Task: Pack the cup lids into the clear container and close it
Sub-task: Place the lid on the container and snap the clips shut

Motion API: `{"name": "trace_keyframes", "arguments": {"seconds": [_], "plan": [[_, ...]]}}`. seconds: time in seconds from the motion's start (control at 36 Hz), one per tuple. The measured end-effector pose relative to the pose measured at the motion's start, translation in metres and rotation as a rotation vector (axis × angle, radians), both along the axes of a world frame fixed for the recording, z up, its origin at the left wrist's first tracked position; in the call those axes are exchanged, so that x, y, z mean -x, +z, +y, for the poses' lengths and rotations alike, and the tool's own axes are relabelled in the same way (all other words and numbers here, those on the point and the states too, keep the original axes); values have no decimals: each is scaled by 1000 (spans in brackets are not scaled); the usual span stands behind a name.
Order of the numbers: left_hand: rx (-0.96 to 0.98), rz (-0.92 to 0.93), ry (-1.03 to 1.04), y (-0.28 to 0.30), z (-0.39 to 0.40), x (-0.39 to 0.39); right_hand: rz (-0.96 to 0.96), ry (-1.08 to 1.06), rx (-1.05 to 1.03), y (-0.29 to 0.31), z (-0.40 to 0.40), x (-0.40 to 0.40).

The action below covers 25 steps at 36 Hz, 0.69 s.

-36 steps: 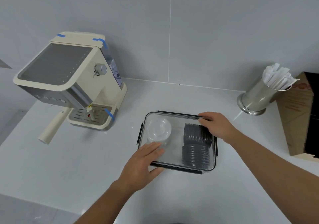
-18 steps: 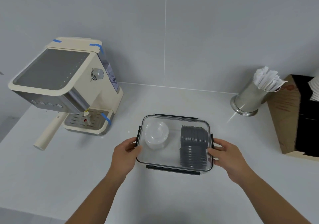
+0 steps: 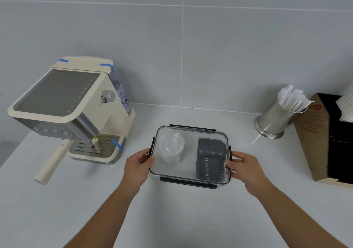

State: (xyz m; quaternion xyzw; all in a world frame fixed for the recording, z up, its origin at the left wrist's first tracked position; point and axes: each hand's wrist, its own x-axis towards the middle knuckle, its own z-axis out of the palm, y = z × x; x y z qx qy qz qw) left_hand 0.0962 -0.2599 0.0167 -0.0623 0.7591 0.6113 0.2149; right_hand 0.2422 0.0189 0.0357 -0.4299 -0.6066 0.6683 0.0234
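Observation:
The clear container [image 3: 191, 179] sits on the white counter in the middle, with its clear lid on top and dark clasps along its four edges. Inside, a stack of clear cup lids [image 3: 171, 148] lies on the left and a row of dark grey cup lids [image 3: 210, 160] on the right. My left hand [image 3: 138, 164] grips the container's left side at the clasp. Over on the right side, my right hand [image 3: 245, 166] holds the container at the clasp there.
A cream espresso machine [image 3: 76, 110] stands at the left, its handle [image 3: 50, 163] sticking out toward me. At the right back are a steel cup of paper-wrapped straws [image 3: 277, 118] and a cardboard box [image 3: 328, 140] holding white cups.
Both hands left the top of the lid and moved to the container's left and right sides. The view lifted, so more wall shows.

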Motion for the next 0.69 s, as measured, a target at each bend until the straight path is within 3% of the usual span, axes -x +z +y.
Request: {"name": "trace_keyframes", "arguments": {"seconds": [0.58, 0.69], "plan": [[-10, -85, 31, -13, 2, 9, 2, 40, 5, -7, 0, 0], [38, -93, -5, -10, 1, 10, -4, 0, 150, 1, -1, -1]]}}
